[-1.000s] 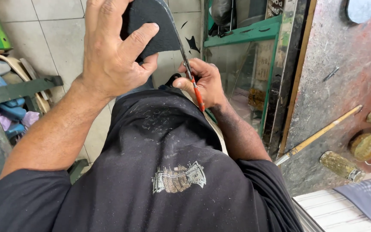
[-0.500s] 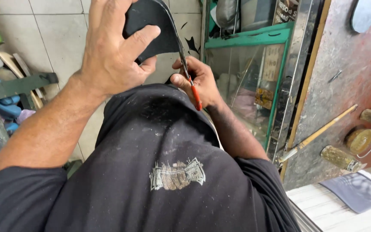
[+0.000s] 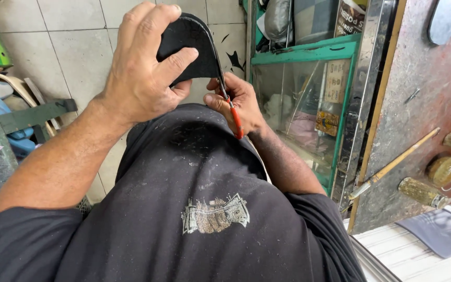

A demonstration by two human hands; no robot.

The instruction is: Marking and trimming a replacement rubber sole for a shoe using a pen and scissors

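Head view: left hand [image 3: 142,73] grips black rubber sole piece [image 3: 191,49] at centre, far; right hand [image 3: 236,102] closed on red-handled scissors [image 3: 230,107] trimming its right edge. Advise short cuts, turning piece steadily.

Green glass cabinet [image 3: 309,94], tiled floor [image 3: 74,36]

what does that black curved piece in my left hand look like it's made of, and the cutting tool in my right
Black curved piece: probably rubber or stiff leather, matte, thin clean-cut edge; I can't tell which. Cutting tool: thin dark metal blade along that edge, with a glossy red, probably plastic, handle.
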